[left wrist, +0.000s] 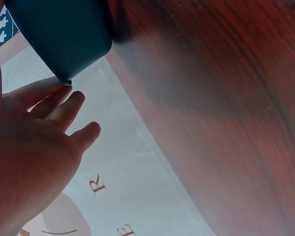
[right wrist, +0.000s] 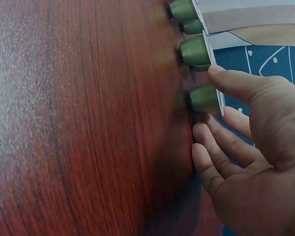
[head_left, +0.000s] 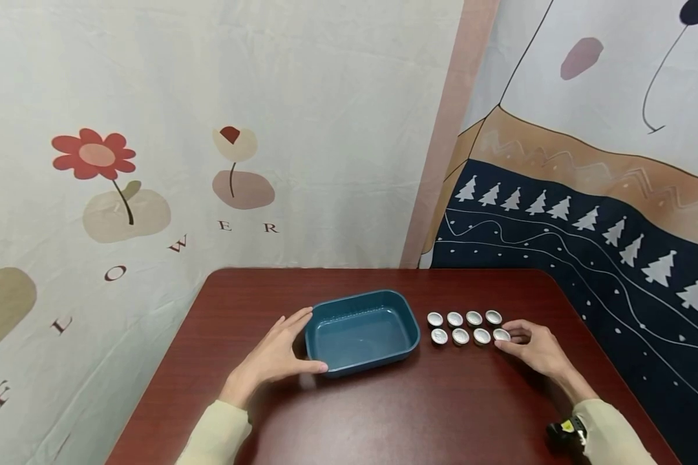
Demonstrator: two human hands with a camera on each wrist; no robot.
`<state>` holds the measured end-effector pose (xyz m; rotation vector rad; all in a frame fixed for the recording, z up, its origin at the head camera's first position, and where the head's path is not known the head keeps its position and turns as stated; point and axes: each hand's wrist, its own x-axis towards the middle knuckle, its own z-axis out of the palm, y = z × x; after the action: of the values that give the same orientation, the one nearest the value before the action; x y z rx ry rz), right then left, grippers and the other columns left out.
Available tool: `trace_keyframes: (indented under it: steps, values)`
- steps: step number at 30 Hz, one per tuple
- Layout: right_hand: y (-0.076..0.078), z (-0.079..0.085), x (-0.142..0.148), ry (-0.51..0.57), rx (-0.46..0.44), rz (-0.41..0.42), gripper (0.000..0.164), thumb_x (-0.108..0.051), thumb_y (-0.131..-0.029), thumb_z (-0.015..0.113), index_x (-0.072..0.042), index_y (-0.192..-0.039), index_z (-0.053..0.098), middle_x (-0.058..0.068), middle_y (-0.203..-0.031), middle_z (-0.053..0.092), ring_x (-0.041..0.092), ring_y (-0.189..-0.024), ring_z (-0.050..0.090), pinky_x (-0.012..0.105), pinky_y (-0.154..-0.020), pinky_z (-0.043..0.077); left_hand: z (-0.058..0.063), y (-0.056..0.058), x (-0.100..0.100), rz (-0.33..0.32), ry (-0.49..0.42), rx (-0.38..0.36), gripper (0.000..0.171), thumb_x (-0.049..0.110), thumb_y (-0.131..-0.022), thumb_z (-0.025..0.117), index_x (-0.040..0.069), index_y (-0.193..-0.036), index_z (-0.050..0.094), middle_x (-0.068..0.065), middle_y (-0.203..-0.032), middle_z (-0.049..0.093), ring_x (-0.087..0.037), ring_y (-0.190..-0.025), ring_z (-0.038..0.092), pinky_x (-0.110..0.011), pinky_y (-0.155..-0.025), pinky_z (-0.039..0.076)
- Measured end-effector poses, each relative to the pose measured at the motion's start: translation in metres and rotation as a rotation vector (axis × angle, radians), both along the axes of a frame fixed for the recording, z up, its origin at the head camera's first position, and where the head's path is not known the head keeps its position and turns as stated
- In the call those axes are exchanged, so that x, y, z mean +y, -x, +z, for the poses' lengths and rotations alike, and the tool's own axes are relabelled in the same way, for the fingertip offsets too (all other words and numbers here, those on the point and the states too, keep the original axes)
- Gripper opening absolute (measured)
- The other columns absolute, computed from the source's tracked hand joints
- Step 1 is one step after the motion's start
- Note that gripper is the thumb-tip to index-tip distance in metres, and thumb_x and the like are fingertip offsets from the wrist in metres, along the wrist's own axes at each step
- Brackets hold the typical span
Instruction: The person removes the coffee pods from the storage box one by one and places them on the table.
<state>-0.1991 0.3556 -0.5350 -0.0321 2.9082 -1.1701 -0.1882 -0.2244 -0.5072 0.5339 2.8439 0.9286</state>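
Observation:
A teal rectangular dish [head_left: 357,369] sits left of centre on the table. My left hand [head_left: 279,355] spans its left end, thumb at the near corner and fingertips at the far corner. In the left wrist view, the extended fingers [left wrist: 77,98] come up to the dish's rim. To the right, several coffee capsules stand lid-up in two rows. My right hand [head_left: 532,349] pinches the rightmost coffee capsule [head_left: 501,335] of the near row by its lid rim. Seen from the right wrist, this capsule's body [right wrist: 205,98] is green, between thumb and index finger; the other fingers curl loosely below.
Beside the held capsule stand other capsules [head_left: 481,336], with silver lids and green sides. The dark red wooden table [head_left: 407,413] ends at a curtain [head_left: 337,161] with printed flowers. A dark patterned cloth [head_left: 558,239] hangs at the right.

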Motion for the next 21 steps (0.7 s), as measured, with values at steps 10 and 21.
trace_keyframes:
  steps: [10,21]
  values:
    - [-0.002,0.004,0.009,-0.040,0.046,0.013,0.045,-0.035,-0.107,0.081,-0.001,-0.136,0.075,0.022,-0.127,0.082,0.015,-0.103,0.079,0.018,-0.082,0.059,0.000,-0.002,-0.003,0.005,-0.029,-0.038,0.126,0.070,-0.080,0.095,0.007,-0.175,0.040,-0.007,-0.187,0.035,-0.045,-0.172,0.034,-0.073,-0.137,0.033]
    - [-0.009,0.003,0.027,-0.228,0.289,0.041,0.039,-0.029,-0.107,0.079,-0.004,-0.137,0.073,0.022,-0.132,0.078,0.036,-0.114,0.076,0.035,-0.089,0.057,0.003,-0.002,-0.018,0.016,-0.097,0.082,0.114,0.067,-0.086,0.092,0.012,-0.174,0.044,-0.006,-0.184,0.041,-0.042,-0.172,0.036,-0.074,-0.136,0.034]
